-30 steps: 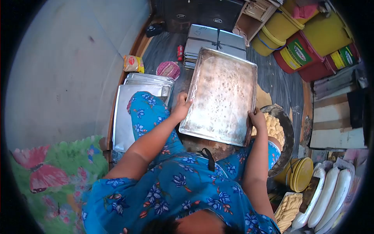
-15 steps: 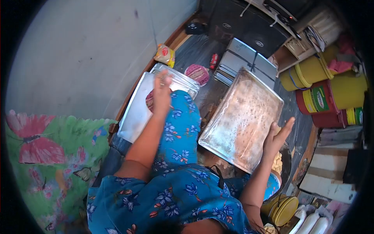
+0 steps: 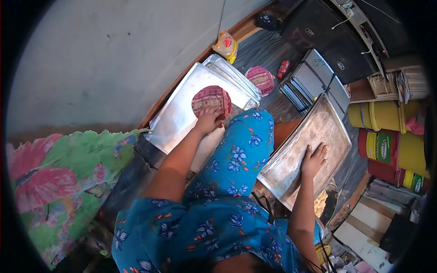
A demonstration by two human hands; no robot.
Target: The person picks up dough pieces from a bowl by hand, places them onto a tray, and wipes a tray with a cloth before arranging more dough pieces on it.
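Note:
My left hand rests on the lower edge of a round pink patterned cloth pad, fingers stretched out over it. The pad lies on a shiny metal baking sheet near the wall. My right hand lies flat with fingers spread on a worn, brown-stained baking tray. That tray is tilted beside my right leg. A second round pink pad is on the floor beyond the sheets.
More metal trays lie stacked behind the sheet. A strapped stack of grey panels, a yellow-and-clear packet and a small red object are farther off. Yellow buckets stand right. Pale dough-like pieces sit below the tray.
My left hand has come down onto the round pad, and my right hand has moved from the tray's edge onto its surface. The view has shifted and turned.

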